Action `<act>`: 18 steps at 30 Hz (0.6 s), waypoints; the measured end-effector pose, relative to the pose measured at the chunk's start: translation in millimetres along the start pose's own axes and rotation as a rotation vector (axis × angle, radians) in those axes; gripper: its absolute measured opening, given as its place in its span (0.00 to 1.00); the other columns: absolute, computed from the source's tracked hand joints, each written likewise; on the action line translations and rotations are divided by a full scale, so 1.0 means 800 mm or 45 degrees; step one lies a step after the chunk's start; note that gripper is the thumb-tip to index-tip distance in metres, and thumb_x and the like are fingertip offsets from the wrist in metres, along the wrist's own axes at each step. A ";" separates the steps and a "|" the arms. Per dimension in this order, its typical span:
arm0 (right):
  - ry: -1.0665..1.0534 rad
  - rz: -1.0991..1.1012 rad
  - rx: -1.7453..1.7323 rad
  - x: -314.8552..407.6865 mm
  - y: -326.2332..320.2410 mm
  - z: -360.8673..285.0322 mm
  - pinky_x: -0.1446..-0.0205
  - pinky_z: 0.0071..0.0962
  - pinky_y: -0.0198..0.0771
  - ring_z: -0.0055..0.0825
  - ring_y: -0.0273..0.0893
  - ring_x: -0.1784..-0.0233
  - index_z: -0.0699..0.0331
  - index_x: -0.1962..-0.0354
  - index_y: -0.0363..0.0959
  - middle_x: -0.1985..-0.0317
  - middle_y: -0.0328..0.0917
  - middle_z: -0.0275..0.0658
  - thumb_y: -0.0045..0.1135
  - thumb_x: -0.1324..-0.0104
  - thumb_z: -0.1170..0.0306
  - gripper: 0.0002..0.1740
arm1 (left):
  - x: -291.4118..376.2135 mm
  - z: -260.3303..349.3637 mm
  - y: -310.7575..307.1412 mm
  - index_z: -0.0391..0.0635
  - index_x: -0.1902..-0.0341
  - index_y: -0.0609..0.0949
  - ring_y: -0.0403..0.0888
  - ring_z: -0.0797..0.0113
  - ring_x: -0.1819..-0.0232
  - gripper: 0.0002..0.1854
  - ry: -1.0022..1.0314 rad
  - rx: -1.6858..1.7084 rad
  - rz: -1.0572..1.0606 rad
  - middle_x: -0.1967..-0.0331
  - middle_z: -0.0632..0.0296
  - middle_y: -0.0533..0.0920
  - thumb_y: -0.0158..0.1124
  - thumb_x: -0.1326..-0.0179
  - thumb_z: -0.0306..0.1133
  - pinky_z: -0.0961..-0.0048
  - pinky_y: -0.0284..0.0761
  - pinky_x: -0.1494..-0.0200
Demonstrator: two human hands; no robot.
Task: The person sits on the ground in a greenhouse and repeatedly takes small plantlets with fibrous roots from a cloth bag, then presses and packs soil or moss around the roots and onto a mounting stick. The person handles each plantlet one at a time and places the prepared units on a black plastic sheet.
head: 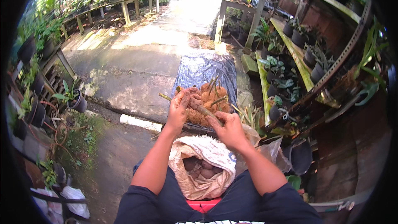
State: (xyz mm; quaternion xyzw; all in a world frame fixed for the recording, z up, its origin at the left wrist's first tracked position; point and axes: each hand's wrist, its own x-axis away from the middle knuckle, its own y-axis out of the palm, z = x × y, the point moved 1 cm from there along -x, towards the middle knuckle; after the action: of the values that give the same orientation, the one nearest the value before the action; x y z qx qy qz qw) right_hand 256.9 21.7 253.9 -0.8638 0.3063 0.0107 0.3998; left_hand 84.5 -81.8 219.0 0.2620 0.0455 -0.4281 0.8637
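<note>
A thick brownish plant stem [202, 109] slants between my hands above a sack. My left hand [180, 105] grips its upper left end, and a cut green stalk sticks out to the left beside that hand. Lower down, the fingers of my right hand [225, 126] close around the stem. Behind the hands, several fibre-wrapped plant balls [214, 93] with cut green stems lie on black plastic sheeting [205, 65]. The open woven sack [183, 174], its rim rolled down, stands between my legs with several round brown lumps [206, 172] inside.
A white pipe [140, 123] lies on the concrete at left. Dry leaves and clear plastic [270, 149] are at right near a dark pot [301, 156]. Tiered shelves [298, 56] with potted plants rise at right. A potted plant [77, 101] stands at left. Part of a red seat [203, 204] shows below the sack.
</note>
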 end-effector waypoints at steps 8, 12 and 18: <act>-0.317 -0.162 0.191 0.020 -0.027 -0.018 0.66 0.48 0.76 0.52 0.82 0.73 0.65 0.70 0.82 0.81 0.78 0.51 0.65 0.34 0.53 0.21 | 0.049 0.004 0.011 0.35 0.69 0.80 0.80 0.70 0.67 0.26 -0.018 -0.546 -0.017 0.71 0.58 0.84 0.60 0.28 0.50 0.72 0.75 0.60; -0.229 -0.240 0.178 0.056 -0.040 0.008 0.68 0.47 0.76 0.53 0.81 0.74 0.64 0.75 0.80 0.81 0.78 0.49 0.66 0.36 0.54 0.21 | 0.069 -0.028 0.022 0.35 0.74 0.77 0.74 0.72 0.71 0.33 -0.115 -0.721 -0.215 0.75 0.60 0.79 0.50 0.26 0.55 0.71 0.69 0.66; -0.083 -0.294 0.184 0.064 -0.035 0.055 0.67 0.49 0.75 0.53 0.82 0.73 0.64 0.73 0.80 0.80 0.79 0.51 0.64 0.34 0.53 0.21 | 0.062 -0.075 0.032 0.37 0.68 0.76 0.68 0.76 0.72 0.26 -0.302 -0.672 -0.233 0.74 0.62 0.76 0.50 0.22 0.49 0.73 0.63 0.68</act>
State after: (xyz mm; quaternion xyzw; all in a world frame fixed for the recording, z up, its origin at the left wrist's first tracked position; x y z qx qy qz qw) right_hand 323.3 39.7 229.4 -0.8616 0.1916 -0.0293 0.4691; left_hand 144.0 -75.2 163.5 -0.0285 0.0776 -0.5052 0.8590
